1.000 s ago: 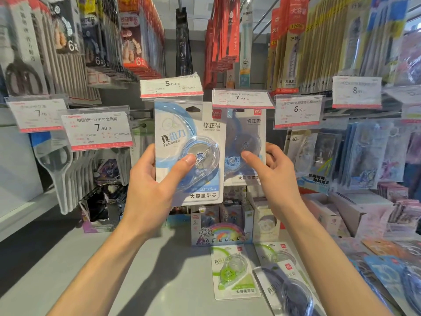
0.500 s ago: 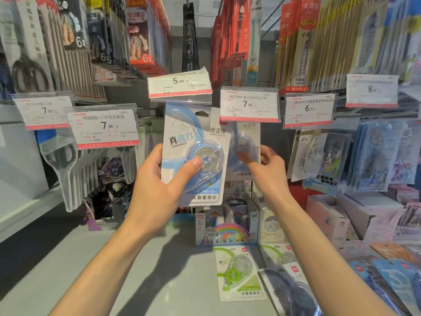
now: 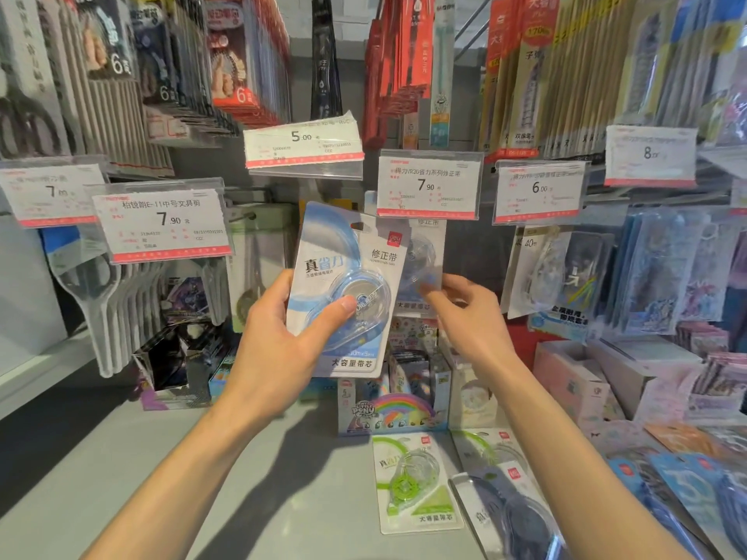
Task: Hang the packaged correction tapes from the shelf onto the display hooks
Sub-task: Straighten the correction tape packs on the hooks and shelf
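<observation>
Tilted now toward the hook under the 5.00 tag (image 3: 304,149) — blue correction tape pack (image 3: 343,289) gripped in left hand (image 3: 279,349), right hand (image 3: 465,317) pinching the hung pack (image 3: 422,268) (more on the shelf (image 3: 283,499)) — hanging imminent.

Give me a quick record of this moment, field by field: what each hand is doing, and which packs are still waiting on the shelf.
left hand: grips the blue correction tape pack, tilted, thumb across its front
right hand: pinches the second blue pack, which sits under the 7.90 price tag; whether it is already on a hook is hidden
waiting on shelf: green correction tape pack lying flat, dark blue pack beside it
</observation>
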The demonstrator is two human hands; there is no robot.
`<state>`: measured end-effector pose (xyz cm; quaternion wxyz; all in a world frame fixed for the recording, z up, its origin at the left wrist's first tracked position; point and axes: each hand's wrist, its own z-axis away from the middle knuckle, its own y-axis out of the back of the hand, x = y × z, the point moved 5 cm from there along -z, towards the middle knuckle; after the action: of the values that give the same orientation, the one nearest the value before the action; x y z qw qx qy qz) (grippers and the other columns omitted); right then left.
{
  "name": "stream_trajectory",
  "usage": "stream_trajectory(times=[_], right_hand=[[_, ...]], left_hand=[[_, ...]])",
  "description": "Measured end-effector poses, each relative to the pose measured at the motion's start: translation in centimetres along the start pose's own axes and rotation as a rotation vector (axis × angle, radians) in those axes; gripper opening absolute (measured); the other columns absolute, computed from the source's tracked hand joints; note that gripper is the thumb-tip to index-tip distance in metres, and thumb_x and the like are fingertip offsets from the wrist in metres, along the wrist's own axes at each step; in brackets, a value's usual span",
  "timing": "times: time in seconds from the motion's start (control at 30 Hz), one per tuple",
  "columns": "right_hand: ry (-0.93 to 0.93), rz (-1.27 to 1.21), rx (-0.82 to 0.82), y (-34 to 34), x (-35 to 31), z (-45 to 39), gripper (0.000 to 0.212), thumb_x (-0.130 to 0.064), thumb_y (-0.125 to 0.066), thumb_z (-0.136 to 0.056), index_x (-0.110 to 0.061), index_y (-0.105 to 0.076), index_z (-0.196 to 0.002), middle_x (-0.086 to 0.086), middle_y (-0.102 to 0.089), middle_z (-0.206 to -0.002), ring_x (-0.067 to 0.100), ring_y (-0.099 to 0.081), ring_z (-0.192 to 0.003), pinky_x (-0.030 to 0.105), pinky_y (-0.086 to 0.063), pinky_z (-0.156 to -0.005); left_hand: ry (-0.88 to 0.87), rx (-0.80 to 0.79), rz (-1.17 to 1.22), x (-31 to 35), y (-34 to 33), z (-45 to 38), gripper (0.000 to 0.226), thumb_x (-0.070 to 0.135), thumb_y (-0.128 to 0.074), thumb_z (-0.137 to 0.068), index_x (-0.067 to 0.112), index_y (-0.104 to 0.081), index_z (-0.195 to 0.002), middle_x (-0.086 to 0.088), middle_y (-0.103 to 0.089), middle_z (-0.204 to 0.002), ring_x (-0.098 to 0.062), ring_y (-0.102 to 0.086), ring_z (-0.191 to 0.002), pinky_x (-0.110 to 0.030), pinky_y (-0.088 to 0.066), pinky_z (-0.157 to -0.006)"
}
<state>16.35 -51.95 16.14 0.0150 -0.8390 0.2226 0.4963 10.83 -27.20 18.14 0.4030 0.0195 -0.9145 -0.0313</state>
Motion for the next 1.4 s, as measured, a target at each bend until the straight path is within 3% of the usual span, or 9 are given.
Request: stream_trajectory(times=[0.1, 0.27, 0.37, 0.5, 0.7, 0.83, 0.97, 1.17, 1.4], right_hand=[[-0.038, 0.011, 0.047, 1.6, 0.6, 1.9, 0.030, -0.034, -0.074, -0.094, -0.025, -0.065, -0.122, -0.009, -0.073, -0.102, 0.000, -0.073, -0.081, 0.024, -0.063, -0.078], [-0.010, -0.016, 0.030, 2.0, 0.6, 4.6, 0.023, -0.048, -0.073, -0.090, -0.033, -0.072, -0.108, -0.007, -0.076, -0.104, 0.010, -0.073, -0.098, 0.041, -0.059, -0.094], [-0.016, -0.107, -0.128, 0.6, -0.1, 5.4, 0.037, -0.057, -0.072, -0.087, -0.032, -0.074, -0.114, -0.016, -0.079, -0.107, 0.004, -0.074, -0.101, 0.032, -0.060, -0.092], [-0.040, -0.294, -0.174, -0.1, -0.3, 5.4, 0.028, -0.034, -0.079, -0.090, -0.021, -0.072, -0.113, -0.005, -0.082, -0.105, 0.010, -0.078, -0.096, 0.012, -0.056, -0.073], [-0.044, -0.411, -0.078, 1.6, 0.4, 5.1, 0.050, -0.041, -0.081, -0.077, -0.017, -0.065, -0.118, -0.001, -0.082, -0.108, 0.016, -0.079, -0.100, 0.019, -0.059, -0.076], [-0.028, -0.393, -0.036, 2.3, 1.0, 5.1, 0.047, -0.042, -0.078, -0.079, -0.018, -0.065, -0.117, -0.002, -0.082, -0.107, 0.016, -0.079, -0.099, 0.017, -0.058, -0.077], [-0.001, -0.400, -0.036, 2.4, 1.1, 5.2, 0.044, -0.040, -0.078, -0.081, -0.020, -0.066, -0.118, 0.000, -0.081, -0.109, 0.018, -0.078, -0.102, 0.019, -0.059, -0.079], [0.086, -0.388, -0.036, 2.6, -0.4, 4.8, 0.037, -0.044, -0.078, -0.085, -0.029, -0.065, -0.116, -0.002, -0.080, -0.115, 0.016, -0.076, -0.107, 0.021, -0.058, -0.085], [0.173, -0.366, -0.015, 2.2, -3.2, 2.7, 0.037, -0.036, -0.073, -0.090, -0.022, -0.061, -0.122, -0.003, -0.080, -0.114, 0.013, -0.075, -0.106, 0.022, -0.057, -0.085]], left_hand=[[0.036, 0.004, -0.003, -1.1, -0.7, -0.3, 0.036, 0.043, -0.073, -0.080, 0.029, -0.068, -0.113, 0.019, -0.079, -0.107, -0.003, -0.075, -0.098, -0.017, -0.056, -0.081], [0.125, -0.005, 0.019, -3.0, -2.8, -0.9, 0.025, 0.029, -0.077, -0.089, 0.024, -0.069, -0.113, 0.015, -0.080, -0.104, -0.006, -0.076, -0.095, -0.021, -0.058, -0.079], [0.117, -0.032, 0.015, -3.2, -4.3, -1.1, 0.022, 0.027, -0.077, -0.092, 0.028, -0.068, -0.112, 0.019, -0.078, -0.105, -0.002, -0.074, -0.097, -0.018, -0.056, -0.080], [0.105, -0.083, -0.014, -2.7, -5.3, -1.2, 0.025, 0.033, -0.075, -0.093, 0.029, -0.066, -0.116, 0.018, -0.077, -0.110, -0.001, -0.071, -0.104, -0.027, -0.056, -0.090], [-0.013, -0.009, -0.083, 0.1, -3.8, -2.9, 0.034, 0.030, -0.074, -0.094, 0.023, -0.060, -0.124, 0.002, -0.068, -0.112, -0.004, -0.066, -0.098, -0.013, -0.051, -0.085], [-0.062, -0.055, -0.021, 2.6, -4.0, -4.2, 0.025, 0.027, -0.070, -0.098, 0.023, -0.061, -0.120, -0.002, -0.071, -0.109, -0.016, -0.069, -0.100, -0.034, -0.057, -0.087], [-0.129, -0.090, 0.102, 4.5, -4.3, -4.5, 0.024, 0.022, -0.070, -0.096, 0.016, -0.061, -0.118, -0.009, -0.073, -0.099, -0.013, -0.071, -0.079, -0.024, -0.055, -0.069], [-0.202, -0.144, 0.222, 6.8, -4.2, -4.2, 0.021, 0.019, -0.066, -0.091, 0.021, -0.062, -0.112, 0.002, -0.077, -0.083, -0.015, -0.071, -0.066, -0.022, -0.053, -0.062], [-0.214, -0.128, 0.253, 7.6, -3.9, -4.2, 0.020, 0.016, -0.065, -0.090, 0.020, -0.063, -0.110, 0.001, -0.076, -0.079, -0.016, -0.069, -0.064, -0.024, -0.053, -0.061]])
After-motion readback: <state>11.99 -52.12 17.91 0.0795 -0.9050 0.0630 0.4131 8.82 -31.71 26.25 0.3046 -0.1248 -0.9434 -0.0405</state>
